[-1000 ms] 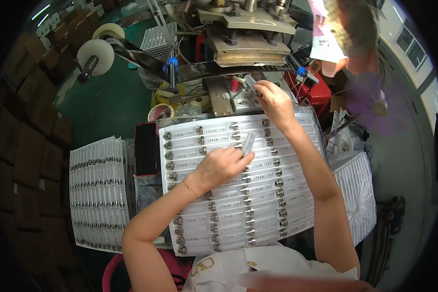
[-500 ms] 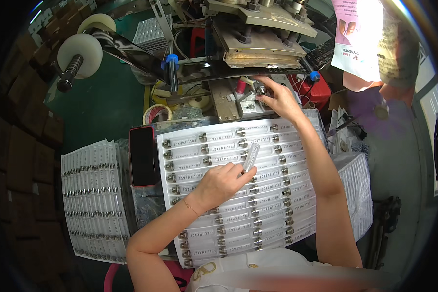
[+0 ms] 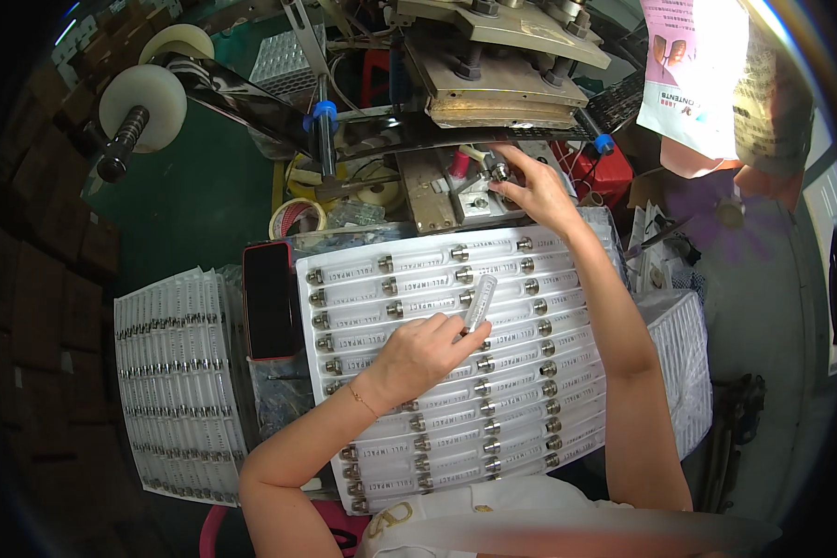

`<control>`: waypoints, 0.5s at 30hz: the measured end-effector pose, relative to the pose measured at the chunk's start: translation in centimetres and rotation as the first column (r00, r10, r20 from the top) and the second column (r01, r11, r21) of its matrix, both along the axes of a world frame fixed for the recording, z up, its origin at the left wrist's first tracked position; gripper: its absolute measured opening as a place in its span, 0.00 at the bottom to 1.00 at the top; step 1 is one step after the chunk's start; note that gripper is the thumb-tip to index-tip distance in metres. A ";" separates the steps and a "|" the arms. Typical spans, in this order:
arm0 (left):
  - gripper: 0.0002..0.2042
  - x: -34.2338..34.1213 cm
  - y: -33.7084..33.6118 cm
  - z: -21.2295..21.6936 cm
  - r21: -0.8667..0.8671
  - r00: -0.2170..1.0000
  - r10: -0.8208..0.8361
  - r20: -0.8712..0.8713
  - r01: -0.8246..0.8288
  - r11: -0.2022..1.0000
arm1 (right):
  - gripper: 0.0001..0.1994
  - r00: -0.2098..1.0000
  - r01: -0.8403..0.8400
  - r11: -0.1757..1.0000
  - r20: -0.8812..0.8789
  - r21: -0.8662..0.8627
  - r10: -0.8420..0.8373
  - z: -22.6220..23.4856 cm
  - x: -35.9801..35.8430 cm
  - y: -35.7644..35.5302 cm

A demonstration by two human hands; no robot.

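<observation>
On our lap, against the near edge of the machine bench, lies one white plastic tray (image 3: 530, 409); its rows are filled with slim white tubes lying crosswise, each with a metal cap, the caps forming slanting lines from the far left corner down to the near right corner.

Item: left hand (image 3: 425, 352), resting on the middle of the tray, fingers curled round the lower end of one loose white tube (image 3: 479, 302). That tube stands tilted above the rows, its upper end clear of the tray.

Item: right hand (image 3: 533, 189), reached past the far edge of the tray to the metal fixture (image 3: 479, 191) of the machine. Thumb and fingertips are pinched on a small metal cap (image 3: 499, 171) at the fixture; whether the cap sits in the fixture or is carried free we cannot tell.

Item: dark phone (image 3: 270, 299), lying flat just beside the left edge of the tray.

Item: stack of further white trays (image 3: 172, 381), well to the left, likewise filled with rows of tubes.

Item: second stack of trays (image 3: 684, 363), partly hidden beyond our right forearm; its contents we cannot make out.

Item: roll of tape (image 3: 296, 219), beyond the phone, near the machine's base.
</observation>
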State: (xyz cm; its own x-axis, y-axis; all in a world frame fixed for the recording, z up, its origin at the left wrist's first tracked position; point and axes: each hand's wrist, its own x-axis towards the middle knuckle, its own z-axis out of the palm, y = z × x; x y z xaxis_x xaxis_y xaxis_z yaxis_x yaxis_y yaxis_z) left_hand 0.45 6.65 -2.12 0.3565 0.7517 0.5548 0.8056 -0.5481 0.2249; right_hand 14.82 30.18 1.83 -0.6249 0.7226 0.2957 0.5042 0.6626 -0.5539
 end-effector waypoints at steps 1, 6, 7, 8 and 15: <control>0.20 0.0 0.0 0.0 0.000 1.000 0.000 0.000 0.000 1.000 | 0.27 1.000 0.000 1.000 0.000 0.000 0.000 0.0 0.0 0.0; 0.20 0.0 0.1 -0.1 -0.002 1.000 -0.003 0.009 0.003 1.000 | 0.28 0.998 0.019 0.998 0.059 -0.056 -0.016 0.6 -0.1 0.1; 0.20 0.0 0.1 -0.1 -0.003 1.000 -0.002 0.010 0.002 1.000 | 0.28 0.998 0.018 0.998 0.060 -0.056 -0.015 0.5 -0.1 0.2; 0.20 0.0 0.1 -0.1 -0.002 1.000 0.000 0.009 0.000 1.000 | 0.28 0.999 0.005 0.999 0.043 -0.044 -0.003 0.3 -0.1 0.4; 0.21 -0.2 0.0 -0.2 -0.011 1.000 0.003 0.001 -0.003 1.000 | 0.28 0.998 0.027 0.996 0.062 -0.089 -0.021 0.8 -0.4 -0.1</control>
State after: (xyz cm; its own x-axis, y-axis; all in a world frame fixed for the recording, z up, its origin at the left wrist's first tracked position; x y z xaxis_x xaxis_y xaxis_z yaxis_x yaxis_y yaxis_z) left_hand 0.28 6.65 -2.27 0.3533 0.7592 0.5466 0.8072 -0.5427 0.2320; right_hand 14.46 30.08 2.65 -0.6220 0.7594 0.1911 0.5540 0.5992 -0.5779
